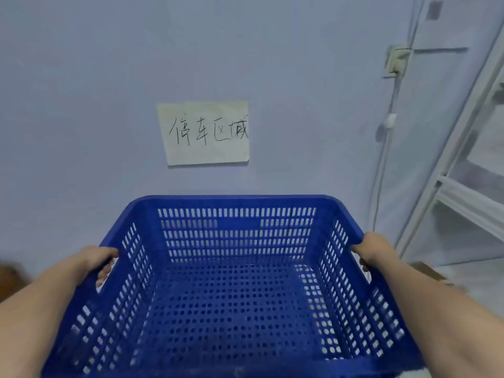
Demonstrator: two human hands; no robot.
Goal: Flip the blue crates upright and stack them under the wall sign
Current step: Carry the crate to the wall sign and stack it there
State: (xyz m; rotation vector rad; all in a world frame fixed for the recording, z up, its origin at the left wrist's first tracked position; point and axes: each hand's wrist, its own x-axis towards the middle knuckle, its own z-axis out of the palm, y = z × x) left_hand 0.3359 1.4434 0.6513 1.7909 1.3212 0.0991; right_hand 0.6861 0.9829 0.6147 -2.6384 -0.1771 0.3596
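One blue crate (234, 285) is in view, and it sits mouth-up, so the flip looks done for this one at least; its perforated floor and slotted walls are open toward the camera and nothing lies inside it. It is held in front of the pale wall, directly below the handwritten paper wall sign (205, 133), with its far rim close to the wall, though whether it touches the wall cannot be told. The left hand (99, 261) grips the left side wall, fingers (103, 274) curled through the handle slot, and the right hand (375, 248) clasps the right rim in the same way, its fingertips hidden behind the plastic. Whether the crate rests on the floor, on another crate, or hangs in the air is hidden by its own body. My judgement is that this crate is at or near its place under the sign, and that setting it down and letting go is what remains for it. The task speaks of crates in the plural, yet only one shows here. Count: one crate, one sign, two hands. A white metal shelf rack (463, 170) stands at the right.
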